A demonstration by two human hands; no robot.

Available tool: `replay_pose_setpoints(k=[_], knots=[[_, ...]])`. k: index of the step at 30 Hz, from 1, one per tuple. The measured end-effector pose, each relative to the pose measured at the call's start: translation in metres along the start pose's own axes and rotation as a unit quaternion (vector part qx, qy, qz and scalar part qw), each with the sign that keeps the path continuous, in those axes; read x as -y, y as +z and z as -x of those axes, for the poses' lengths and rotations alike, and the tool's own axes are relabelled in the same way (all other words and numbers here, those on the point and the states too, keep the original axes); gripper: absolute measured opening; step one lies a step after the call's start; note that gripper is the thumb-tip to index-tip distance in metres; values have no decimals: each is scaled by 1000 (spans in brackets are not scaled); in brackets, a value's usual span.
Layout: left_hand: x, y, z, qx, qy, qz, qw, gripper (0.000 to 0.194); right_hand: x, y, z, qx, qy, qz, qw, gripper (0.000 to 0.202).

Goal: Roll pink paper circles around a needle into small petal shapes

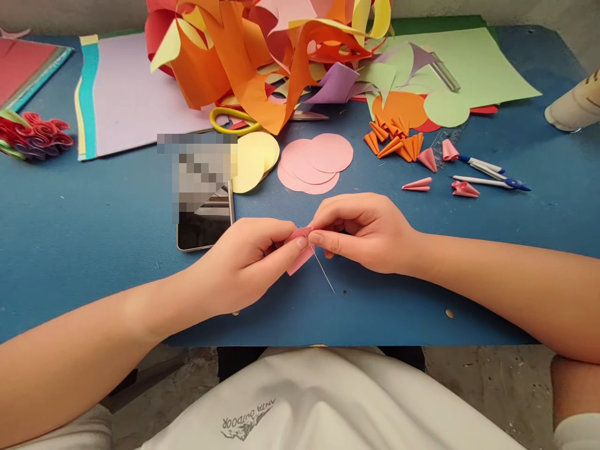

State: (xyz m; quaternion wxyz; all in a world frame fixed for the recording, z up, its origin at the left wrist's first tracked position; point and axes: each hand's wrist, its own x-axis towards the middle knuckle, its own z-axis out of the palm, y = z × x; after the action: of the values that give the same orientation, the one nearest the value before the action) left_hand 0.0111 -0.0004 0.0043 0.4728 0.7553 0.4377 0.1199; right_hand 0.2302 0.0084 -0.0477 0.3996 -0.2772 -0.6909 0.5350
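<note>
Near the table's front edge, my left hand [255, 259] pinches a small pink folded paper [300, 257] between thumb and fingers. My right hand [365, 232] is closed at the paper's right corner, its thumb and fingertips touching it. A thin, light stick or wire [324, 273] crosses the paper and points down to the right. Just beyond my hands lie overlapping pink paper circles [315, 161] and yellow paper circles [255, 159]. Further right are a pile of small orange paper cones [396, 139] and several pink rolled pieces [427, 159].
A phone [201, 231] lies left of the circles on the blue table [117, 231]. Yellow-handled scissors [229, 129] rest under orange paper scraps [262, 94]. Pens and a compass [492, 175] lie right, near a cup [576, 105]. Coloured sheets [135, 94] stand behind.
</note>
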Motion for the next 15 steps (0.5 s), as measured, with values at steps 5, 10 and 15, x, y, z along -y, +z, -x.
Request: replay_pose_setpoints(k=[5,10,15], knots=[[0,0,0,7,22,-37,999,40,-2,-1,0,7,-10,14,1000,12],[4,-1,-1,18,45,-55,997,39,-2,-2,-1,15,-1,7,1000,17],[2,0,-1,2,34,-56,998,38,-1,-1,-1,-7,20,-3,1000,12]])
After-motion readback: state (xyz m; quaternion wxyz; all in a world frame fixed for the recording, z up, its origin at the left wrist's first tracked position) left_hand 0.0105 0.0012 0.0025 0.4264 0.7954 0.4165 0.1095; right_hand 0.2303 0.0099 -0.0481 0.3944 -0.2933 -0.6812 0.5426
